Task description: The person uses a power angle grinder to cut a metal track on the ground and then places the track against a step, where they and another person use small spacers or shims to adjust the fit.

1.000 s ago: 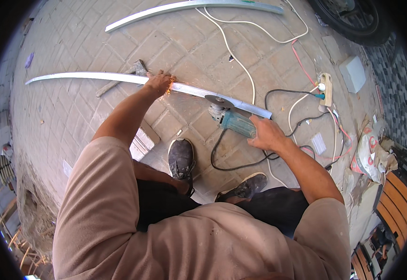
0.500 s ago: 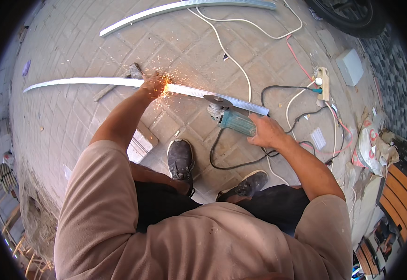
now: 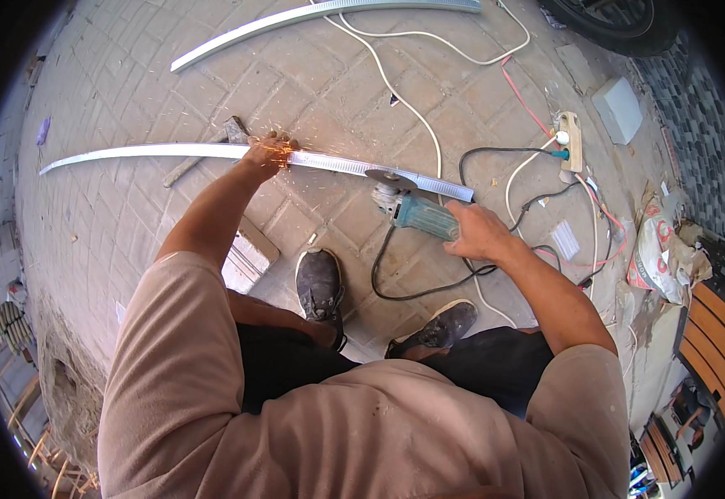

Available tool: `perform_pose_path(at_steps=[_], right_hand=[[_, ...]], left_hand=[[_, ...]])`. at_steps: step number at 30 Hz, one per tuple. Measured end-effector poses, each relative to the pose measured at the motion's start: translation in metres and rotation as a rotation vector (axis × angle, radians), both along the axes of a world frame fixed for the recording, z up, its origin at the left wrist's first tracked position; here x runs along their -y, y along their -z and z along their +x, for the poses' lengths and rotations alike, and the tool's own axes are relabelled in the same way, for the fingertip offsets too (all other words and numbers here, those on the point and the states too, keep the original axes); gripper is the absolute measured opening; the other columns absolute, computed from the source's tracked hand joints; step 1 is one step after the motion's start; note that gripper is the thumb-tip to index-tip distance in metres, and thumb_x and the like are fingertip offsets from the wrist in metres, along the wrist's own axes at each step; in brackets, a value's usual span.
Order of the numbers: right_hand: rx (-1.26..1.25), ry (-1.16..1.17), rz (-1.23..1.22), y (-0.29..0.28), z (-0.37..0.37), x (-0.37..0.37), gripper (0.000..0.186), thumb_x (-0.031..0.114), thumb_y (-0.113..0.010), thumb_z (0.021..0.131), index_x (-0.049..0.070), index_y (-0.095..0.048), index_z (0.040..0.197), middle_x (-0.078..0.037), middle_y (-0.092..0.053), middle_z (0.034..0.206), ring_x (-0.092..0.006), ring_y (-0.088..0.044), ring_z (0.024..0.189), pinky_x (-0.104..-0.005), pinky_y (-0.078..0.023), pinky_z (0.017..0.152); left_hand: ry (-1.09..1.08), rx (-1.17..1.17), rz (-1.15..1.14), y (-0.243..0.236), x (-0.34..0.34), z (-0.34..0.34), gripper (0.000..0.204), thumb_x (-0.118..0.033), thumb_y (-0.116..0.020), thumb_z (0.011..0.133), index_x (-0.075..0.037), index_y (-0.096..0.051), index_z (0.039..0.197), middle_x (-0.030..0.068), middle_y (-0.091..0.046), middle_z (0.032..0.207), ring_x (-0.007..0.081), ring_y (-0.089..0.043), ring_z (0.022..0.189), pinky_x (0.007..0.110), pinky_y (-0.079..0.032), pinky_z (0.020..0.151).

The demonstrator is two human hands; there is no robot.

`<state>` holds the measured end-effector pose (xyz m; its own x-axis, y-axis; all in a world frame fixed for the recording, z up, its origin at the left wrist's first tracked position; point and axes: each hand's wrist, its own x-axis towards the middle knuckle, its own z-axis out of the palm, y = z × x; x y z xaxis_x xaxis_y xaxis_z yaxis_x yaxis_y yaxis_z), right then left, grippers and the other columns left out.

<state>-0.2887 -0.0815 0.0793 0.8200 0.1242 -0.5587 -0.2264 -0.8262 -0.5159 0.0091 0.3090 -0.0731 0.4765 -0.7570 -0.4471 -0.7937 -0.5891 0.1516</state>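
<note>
Across the paving lies a long silver metal channel (image 3: 159, 150). My left hand (image 3: 258, 160) grips it near the middle, with orange sparks flying around the fingers. In my right hand (image 3: 477, 230) is a teal angle grinder (image 3: 425, 214), held by its body, its dark disc (image 3: 387, 178) at the channel just right of my left hand. Under the channel, left of that hand, lies a hammer-like tool with a long handle (image 3: 181, 171). The grinder's black cord loops over the pavers below it.
Another channel (image 3: 237, 36) lies farther off. At right are a cabled power strip (image 3: 571, 137), pale block (image 3: 618, 111), sack (image 3: 653, 254), tire (image 3: 624, 33) and slatted wooden piece (image 3: 707, 349). A pale board (image 3: 242, 266) lies beside my left shoe (image 3: 319, 283).
The spray of sparks grew brighter half a second ago and is smaller now. The view has shifted slightly, while both hands keep their holds on the channel and grinder.
</note>
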Motion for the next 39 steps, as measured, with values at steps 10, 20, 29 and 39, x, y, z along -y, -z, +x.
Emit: perform_pose_path(at_steps=[10,20,29,39], right_hand=[[-0.099,-0.019,-0.028,0.000,0.007,-0.002,0.058,0.025,-0.077,0.069,0.002,-0.057,0.118,-0.026,-0.068,0.101,-0.0441,-0.065,0.100,-0.0509,-0.052,0.087],[-0.103,-0.023,-0.071,0.001,0.009,-0.003,0.057,0.025,-0.077,0.070,0.002,-0.057,0.118,-0.025,-0.068,0.101,-0.0436,-0.065,0.100,-0.0506,-0.053,0.087],[-0.071,-0.019,-0.079,0.000,0.007,0.004,0.060,0.025,-0.079,0.067,0.003,-0.058,0.119,-0.025,-0.069,0.101,-0.0429,-0.066,0.098,-0.0496,-0.053,0.086],[-0.072,-0.024,-0.077,0.001,0.005,0.009,0.060,0.023,-0.078,0.067,0.003,-0.060,0.120,-0.026,-0.069,0.103,-0.0424,-0.066,0.099,-0.0489,-0.053,0.086]], left_hand=[[-0.064,-0.064,0.150,-0.051,0.027,-0.012,0.034,-0.019,-0.069,0.086,-0.018,-0.061,0.120,0.0070,-0.063,0.117,0.0314,-0.055,0.119,0.061,-0.046,0.093],[-0.074,-0.086,0.138,-0.052,0.026,-0.011,0.023,-0.013,-0.057,0.093,-0.016,-0.063,0.114,0.0055,-0.063,0.121,0.0300,-0.052,0.125,0.069,-0.039,0.096],[-0.096,-0.109,0.137,-0.059,0.029,-0.011,0.024,-0.011,-0.058,0.092,-0.017,-0.064,0.115,0.0060,-0.063,0.121,0.0290,-0.052,0.126,0.065,-0.040,0.097],[-0.073,-0.092,0.139,-0.062,0.031,-0.012,0.024,-0.010,-0.057,0.092,-0.017,-0.065,0.114,0.0065,-0.064,0.119,0.0301,-0.053,0.124,0.061,-0.042,0.097]])
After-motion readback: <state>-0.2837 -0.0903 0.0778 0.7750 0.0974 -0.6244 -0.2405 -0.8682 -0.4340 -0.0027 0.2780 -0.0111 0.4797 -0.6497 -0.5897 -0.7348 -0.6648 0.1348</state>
